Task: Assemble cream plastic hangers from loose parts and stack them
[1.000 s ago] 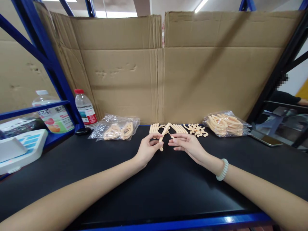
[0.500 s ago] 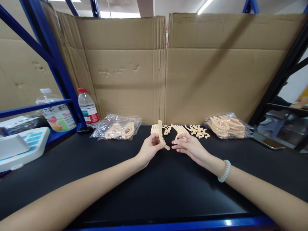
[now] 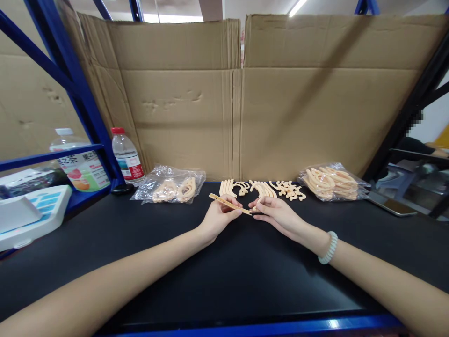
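Both hands meet at one slim peach strip (image 3: 229, 204); the left hand (image 3: 219, 218) pinches its middle, long axis running left-right, while the right hand (image 3: 277, 213) pinches a small piece at its right tip.

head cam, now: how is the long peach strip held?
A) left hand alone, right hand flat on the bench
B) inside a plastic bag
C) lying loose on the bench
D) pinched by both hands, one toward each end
D: the left hand and right hand both pinch the long peach strip, which is raised off the black bench.

Bagged parts (image 3: 331, 181) indistinct; forearms cropped.
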A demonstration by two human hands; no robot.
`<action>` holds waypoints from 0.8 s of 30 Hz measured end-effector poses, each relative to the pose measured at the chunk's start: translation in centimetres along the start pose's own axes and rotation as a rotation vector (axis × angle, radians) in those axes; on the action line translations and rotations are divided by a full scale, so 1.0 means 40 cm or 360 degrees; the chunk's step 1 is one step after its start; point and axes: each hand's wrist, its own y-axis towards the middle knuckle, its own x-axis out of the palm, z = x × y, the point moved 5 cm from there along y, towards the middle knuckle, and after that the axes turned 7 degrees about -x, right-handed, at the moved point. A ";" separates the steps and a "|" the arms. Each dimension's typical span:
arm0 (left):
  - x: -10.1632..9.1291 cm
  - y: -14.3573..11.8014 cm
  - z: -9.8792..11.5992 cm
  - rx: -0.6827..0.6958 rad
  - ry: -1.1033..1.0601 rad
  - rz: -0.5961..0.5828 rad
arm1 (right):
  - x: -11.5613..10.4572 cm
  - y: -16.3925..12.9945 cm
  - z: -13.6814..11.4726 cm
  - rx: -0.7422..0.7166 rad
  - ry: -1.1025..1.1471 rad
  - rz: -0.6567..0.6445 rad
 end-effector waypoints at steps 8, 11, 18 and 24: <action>0.003 -0.004 0.009 0.0067 0.0132 -0.0023 | 0.016 -0.004 0.003 0.0063 0.0134 -0.0113; 0.004 -0.006 0.014 0.0076 0.0216 -0.0003 | 0.016 -0.004 0.006 0.0085 0.0143 -0.0104; 0.011 -0.013 0.029 0.0113 0.0331 -0.0018 | 0.014 -0.004 0.007 0.0100 0.0134 -0.0073; 0.019 -0.015 0.037 0.0131 0.0371 -0.0076 | 0.014 -0.004 0.008 0.0058 0.0085 0.0000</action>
